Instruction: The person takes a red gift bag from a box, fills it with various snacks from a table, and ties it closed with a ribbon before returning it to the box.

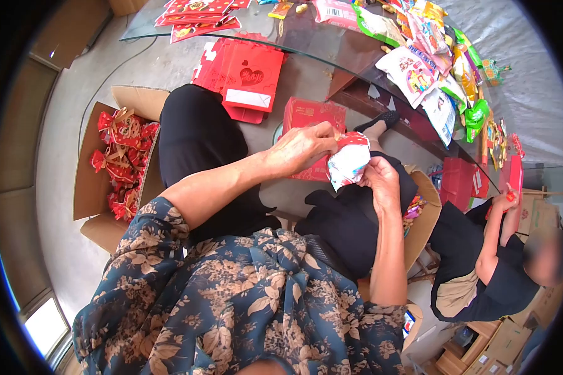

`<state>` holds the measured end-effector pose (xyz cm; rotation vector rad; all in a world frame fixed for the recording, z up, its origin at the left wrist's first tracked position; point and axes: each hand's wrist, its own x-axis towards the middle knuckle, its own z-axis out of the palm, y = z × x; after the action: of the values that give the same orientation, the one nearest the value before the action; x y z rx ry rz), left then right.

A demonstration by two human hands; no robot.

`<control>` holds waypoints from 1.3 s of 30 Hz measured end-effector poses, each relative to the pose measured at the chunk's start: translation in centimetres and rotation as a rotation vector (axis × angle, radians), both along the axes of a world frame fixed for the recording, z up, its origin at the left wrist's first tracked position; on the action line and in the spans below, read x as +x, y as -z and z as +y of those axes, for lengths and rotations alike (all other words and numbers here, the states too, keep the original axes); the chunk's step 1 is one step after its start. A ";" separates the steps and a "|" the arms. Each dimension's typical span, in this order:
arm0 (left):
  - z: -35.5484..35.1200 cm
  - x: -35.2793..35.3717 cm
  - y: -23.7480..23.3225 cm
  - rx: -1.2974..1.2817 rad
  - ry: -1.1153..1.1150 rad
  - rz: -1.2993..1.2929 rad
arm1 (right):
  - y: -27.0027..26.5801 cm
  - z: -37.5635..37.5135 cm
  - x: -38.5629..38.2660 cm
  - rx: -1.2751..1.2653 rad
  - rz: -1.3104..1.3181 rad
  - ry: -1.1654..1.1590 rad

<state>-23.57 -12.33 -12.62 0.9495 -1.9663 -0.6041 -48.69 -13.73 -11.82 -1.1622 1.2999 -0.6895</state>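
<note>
A small white pouch with red and blue print (349, 161) is held between my two hands above my lap. My left hand (303, 149) pinches its upper left edge with fingers closed. On the other side, my right hand (381, 181) grips the pouch's lower right edge between thumb and fingers. Behind and below the pouch lies a red box (313, 115). Farther up, a stack of red cartons (250, 75) with a white label strip rests near the glass table's edge.
Red gift bags (125, 162) fill a cardboard box (87, 169) at left. A glass table (306, 47) holds snack packets (413, 72) and red flat packs (194, 15). Another open carton (426, 219) stands by my right arm. A co-worker (481, 269) sits at far right, holding something red.
</note>
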 end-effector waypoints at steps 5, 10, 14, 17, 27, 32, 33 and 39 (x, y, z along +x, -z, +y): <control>0.0 -0.2 0.9 0.071 0.027 -0.047 | -1.4 -0.5 1.0 -0.048 -0.106 0.062; 0.1 0.0 1.3 0.014 0.037 -0.109 | -1.8 -1.5 0.9 -0.072 -0.067 -0.044; -0.1 0.2 1.0 0.062 0.081 -0.111 | -0.1 -1.6 -0.8 -0.104 0.162 -0.175; 0.3 0.1 0.7 0.082 0.060 -0.139 | -2.0 -1.3 0.8 -0.171 -0.058 -0.078; 0.0 -1.2 1.9 0.294 0.095 0.024 | 1.3 0.2 1.6 -0.204 -0.071 -0.094; -0.1 -2.1 2.9 0.345 0.135 0.139 | 1.4 1.1 2.3 -0.279 -0.047 -0.092; 0.0 -2.0 2.5 0.338 0.121 0.130 | 1.5 1.1 2.3 -0.313 -0.033 -0.081; 0.0 -2.1 2.6 0.341 0.092 0.027 | 1.1 1.5 1.8 -0.406 -0.007 -0.064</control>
<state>-25.71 -12.37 -15.21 1.0516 -1.9251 -1.0236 -46.84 -12.20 -12.88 -1.5185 1.1404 -0.9368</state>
